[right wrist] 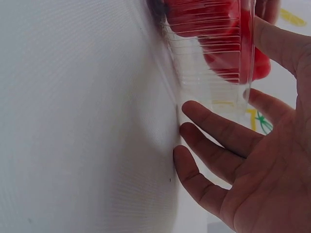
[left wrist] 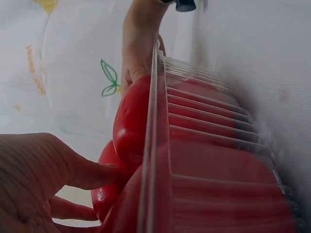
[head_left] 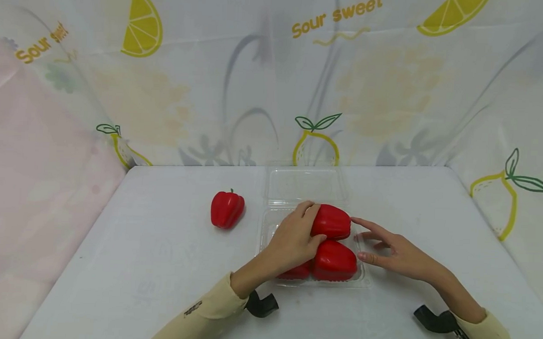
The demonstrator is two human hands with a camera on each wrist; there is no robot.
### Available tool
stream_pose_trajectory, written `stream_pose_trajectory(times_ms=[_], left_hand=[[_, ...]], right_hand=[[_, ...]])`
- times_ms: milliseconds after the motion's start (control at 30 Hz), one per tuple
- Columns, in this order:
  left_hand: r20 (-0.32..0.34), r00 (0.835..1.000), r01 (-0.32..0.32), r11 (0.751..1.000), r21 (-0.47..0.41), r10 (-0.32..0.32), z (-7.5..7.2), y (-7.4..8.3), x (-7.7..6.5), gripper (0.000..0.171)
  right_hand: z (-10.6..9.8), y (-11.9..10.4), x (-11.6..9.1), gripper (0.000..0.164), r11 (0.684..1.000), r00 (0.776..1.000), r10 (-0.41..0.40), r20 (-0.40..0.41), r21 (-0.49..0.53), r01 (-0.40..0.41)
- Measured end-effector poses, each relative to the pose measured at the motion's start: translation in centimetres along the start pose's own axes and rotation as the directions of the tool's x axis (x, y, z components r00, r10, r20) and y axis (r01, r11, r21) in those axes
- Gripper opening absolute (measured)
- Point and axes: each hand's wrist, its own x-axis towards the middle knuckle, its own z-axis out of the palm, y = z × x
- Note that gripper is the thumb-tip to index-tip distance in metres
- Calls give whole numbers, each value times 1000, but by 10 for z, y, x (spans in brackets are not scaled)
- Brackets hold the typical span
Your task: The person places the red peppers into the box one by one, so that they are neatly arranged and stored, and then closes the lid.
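A clear plastic clamshell box (head_left: 267, 232) stands on the white table, its lid laid open toward the back. Three red bell peppers lie in the tray. My left hand (head_left: 293, 240) grips the far bell pepper (head_left: 333, 221), thumb on the near side and fingers over the far side. In front of that one sits the near right bell pepper (head_left: 335, 262); the near left bell pepper (head_left: 296, 273) is partly hidden under my left wrist. My right hand (head_left: 398, 255) is at the tray's right side, fingers spread, fingertips right at the rim, gripping nothing.
Left of the box, another red bell pepper (head_left: 227, 209) with a green stem stands on the table (head_left: 160, 265). The open lid (head_left: 306, 184) reaches the lemon-printed cloth backdrop (head_left: 265, 89) behind. Black wrist mounts (head_left: 262, 305) hang below both cuffs.
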Motion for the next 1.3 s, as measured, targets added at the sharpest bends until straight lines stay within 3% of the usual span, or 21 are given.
stream_pose_trajectory(times_ms=[233,533,867,1100,1300], left_hand=[[-24,999,-42,999,6,42,0,-3,-4,63],[-52,985,-160,982,102,166,-1,-6,-5,54],[0,975,-215,949,233,221,1,-9,-3,54],[50,973,-225,899,375,223,5,-6,-4,72],[79,975,-222,859,462,209,3,-4,-6,74]], right_hand=[[1,1,-1,74,1000,1000,-4,-6,-7,4],[1,-1,-1,75,1000,1000,8,-13,4,-8],[1,-2,1,75,1000,1000,24,-13,5,-24],[1,-1,1,75,1000,1000,18,-18,-3,-18],[2,0,1,75,1000,1000,9,-20,-6,-9]])
